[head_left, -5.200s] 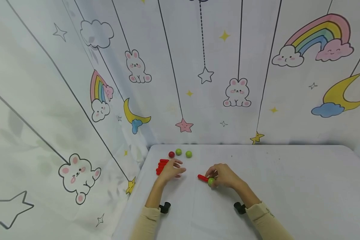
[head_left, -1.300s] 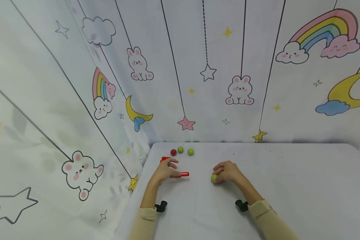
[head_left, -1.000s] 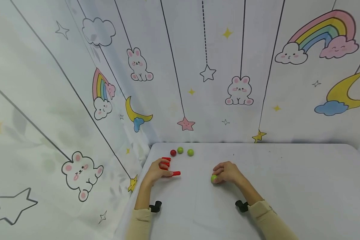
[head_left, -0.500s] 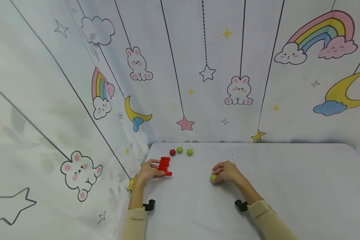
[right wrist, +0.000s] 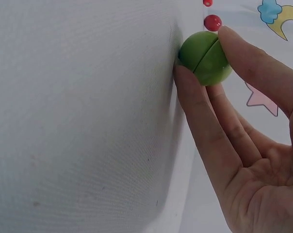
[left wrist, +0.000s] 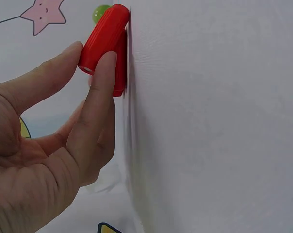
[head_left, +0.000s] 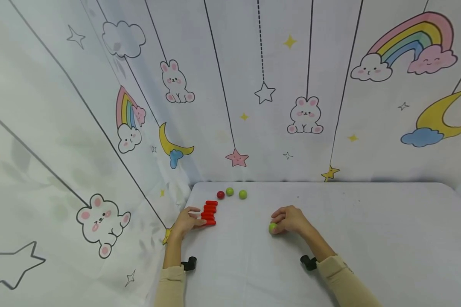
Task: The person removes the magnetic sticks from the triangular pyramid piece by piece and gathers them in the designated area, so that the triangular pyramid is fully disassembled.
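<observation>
At the near end of a row of several red cylinders [head_left: 210,208], my left hand [head_left: 185,221] pinches one short, ribbed red cylinder [left wrist: 105,39] between thumb and finger. It lies low at the white table, close beside the others in the row. Further right, my right hand [head_left: 292,221] holds a small green ball [right wrist: 204,58] between thumb and fingertips, at the tabletop. A seam runs round this ball in the right wrist view. Part of the pinched cylinder is hidden behind the left fingers in the head view.
Behind the row, near the table's back left corner, sit a dark red ball [head_left: 220,195] and two green balls, one [head_left: 229,191] beside it and another [head_left: 243,194] slightly apart. A patterned curtain [head_left: 261,128] hangs along the back and left edges of the white table [head_left: 349,238].
The red cylinder that lay by the right hand has travelled left in my left hand to the near end of the row. My right hand has stayed at the green ball.
</observation>
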The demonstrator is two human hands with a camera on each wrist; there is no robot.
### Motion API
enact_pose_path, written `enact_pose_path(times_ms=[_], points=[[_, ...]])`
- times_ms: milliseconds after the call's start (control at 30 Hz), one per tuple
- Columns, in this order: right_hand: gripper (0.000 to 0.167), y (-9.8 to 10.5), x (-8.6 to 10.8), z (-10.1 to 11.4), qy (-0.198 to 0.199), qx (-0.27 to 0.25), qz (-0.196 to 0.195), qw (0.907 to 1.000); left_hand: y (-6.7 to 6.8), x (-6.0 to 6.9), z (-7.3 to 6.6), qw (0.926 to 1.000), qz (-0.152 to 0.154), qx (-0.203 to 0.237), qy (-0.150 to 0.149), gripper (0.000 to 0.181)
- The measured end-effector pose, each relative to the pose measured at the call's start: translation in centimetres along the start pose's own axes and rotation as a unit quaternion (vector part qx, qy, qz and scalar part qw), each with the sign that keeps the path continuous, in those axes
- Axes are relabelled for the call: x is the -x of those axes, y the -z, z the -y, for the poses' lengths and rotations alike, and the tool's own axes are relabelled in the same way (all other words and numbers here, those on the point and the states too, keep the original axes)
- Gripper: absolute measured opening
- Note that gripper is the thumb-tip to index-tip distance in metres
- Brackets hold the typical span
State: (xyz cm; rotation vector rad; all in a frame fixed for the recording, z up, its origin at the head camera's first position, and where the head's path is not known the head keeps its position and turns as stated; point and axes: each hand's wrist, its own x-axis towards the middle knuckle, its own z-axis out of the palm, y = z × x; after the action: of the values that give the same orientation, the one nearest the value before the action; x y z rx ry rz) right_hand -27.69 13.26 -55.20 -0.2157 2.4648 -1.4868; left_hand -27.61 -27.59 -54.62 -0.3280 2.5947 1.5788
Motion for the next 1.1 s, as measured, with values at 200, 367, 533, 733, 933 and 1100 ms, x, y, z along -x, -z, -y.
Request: enact_pose_path(times_ms=[200,367,533,733,933,1100], points=[[0.048,-0.03,-0.17,-0.18,-0.001,0.011,-0.001,0.9999,-0.03,-0.17,0.43,0.9998,-0.014,0.01,0.013,0.056],[0.047,-0.03,-0.08,-0.19,-0.005,0.011,-0.002,0.9999,-0.2,-0.03,0.69,0.9988,-0.01,0.042,0.025,0.055],[0.047,-0.03,0.11,-0.1,-0.004,0.011,-0.003,0.9999,-0.33,-0.12,0.8,0.9936,0.002,0.109,0.031,0.056],[0.047,0.04,0.19,-0.08,-0.002,0.011,-0.001,0.9999,-0.34,-0.43,0.91,0.9933,-0.004,0.111,0.032,0.053],[0.048,0.1,0.06,-0.24,-0.001,0.011,0.003,0.9999,-0.29,-0.63,0.93,0.9951,-0.009,0.094,0.031,0.047],[0.048,-0.03,-0.18,-0.22,-0.002,0.015,-0.001,0.9999,-0.19,-0.53,0.77,0.9953,-0.012,0.089,0.035,0.046]])
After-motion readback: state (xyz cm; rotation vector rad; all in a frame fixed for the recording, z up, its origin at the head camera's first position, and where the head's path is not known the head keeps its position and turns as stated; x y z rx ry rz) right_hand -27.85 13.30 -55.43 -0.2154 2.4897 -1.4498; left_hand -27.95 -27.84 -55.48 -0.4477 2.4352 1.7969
